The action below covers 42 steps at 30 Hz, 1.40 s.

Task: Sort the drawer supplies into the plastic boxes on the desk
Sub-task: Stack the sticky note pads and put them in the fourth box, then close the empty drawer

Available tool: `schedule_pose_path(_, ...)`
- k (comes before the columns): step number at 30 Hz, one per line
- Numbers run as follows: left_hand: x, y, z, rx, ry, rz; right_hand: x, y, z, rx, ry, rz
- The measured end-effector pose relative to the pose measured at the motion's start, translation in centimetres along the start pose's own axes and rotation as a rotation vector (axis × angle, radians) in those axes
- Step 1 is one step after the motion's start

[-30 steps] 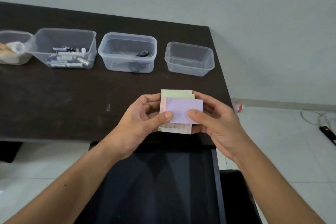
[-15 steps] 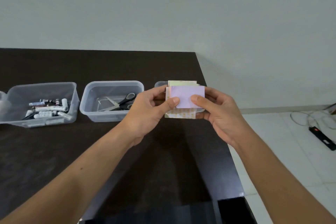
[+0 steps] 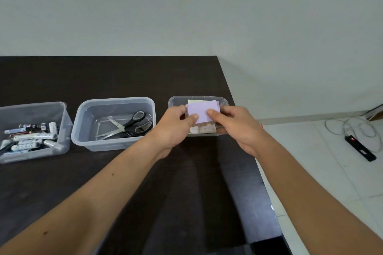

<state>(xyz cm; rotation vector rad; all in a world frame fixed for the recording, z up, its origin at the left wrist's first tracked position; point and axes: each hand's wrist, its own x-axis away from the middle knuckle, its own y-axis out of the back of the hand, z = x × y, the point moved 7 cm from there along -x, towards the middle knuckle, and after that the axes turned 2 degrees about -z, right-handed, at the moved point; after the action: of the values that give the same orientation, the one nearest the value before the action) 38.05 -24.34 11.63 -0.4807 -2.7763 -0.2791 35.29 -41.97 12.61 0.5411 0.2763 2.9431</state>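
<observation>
A plain pale wall rises behind a dark wooden worktop [image 3: 103, 80], and off its right edge a tiled floor carries a black power strip [image 3: 360, 148] with looped cable. Along the middle of the worktop stand clear plastic boxes in a row: the leftmost in view holds batteries [image 3: 31, 136], the middle box [image 3: 116, 143] holds black-handled scissors [image 3: 132, 125], and the rightmost box [image 3: 199, 98] sits close to the right edge. Both hands meet over that last box. The left hand [image 3: 173, 125] and right hand [image 3: 234, 124] each pinch a small stack of paper note pads [image 3: 202, 113] from opposite sides, thumbs pressed on the lilac top sheet and fingers tucked beneath, so each grip is closed on the stack. A greenish pad peeks out behind the lilac one and a patterned pad shows below it. The stack is level and low inside the box's rim; whether it already rests on the floor of the box cannot be told. Holding from two sides likely keeps the loose pads squared so they go down together, and this box seems chosen because it holds no other kind of supply.
</observation>
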Motion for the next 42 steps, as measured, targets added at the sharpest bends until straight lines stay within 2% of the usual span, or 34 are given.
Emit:
schedule_pose_path(7,-1.2,-0.3,1.6,-0.065,0.024,0.004,-0.8,-0.1,-0.7,0.287,0.045,-0.067)
schedule_pose_path(13,-1.6,-0.1,1.6,-0.100,0.018,0.013,-0.4,0.0,-0.2,0.398,0.093,-0.101)
schedule_pose_path(20,-1.4,-0.1,1.0,-0.105,-0.005,-0.046,0.2,-0.7,1.4,0.592,0.129,-0.054)
schedule_pose_path(24,-0.7,0.1,0.5,-0.115,-0.005,-0.053,0.5,-0.4,1.4,0.544,0.093,-0.048)
schedule_pose_path(30,1.5,0.2,-0.6,-0.008,-0.009,-0.038,2.6,0.7,2.1,0.458,0.147,-0.144)
schedule_pose_path(38,7.4,2.1,-1.6,0.039,-0.128,-0.149,7.8,1.2,2.0,0.347,0.260,-0.229)
schedule_pose_path(42,11.9,2.6,-0.7,0.077,-0.235,-0.203,12.1,0.6,0.5,0.284,0.308,-0.193)
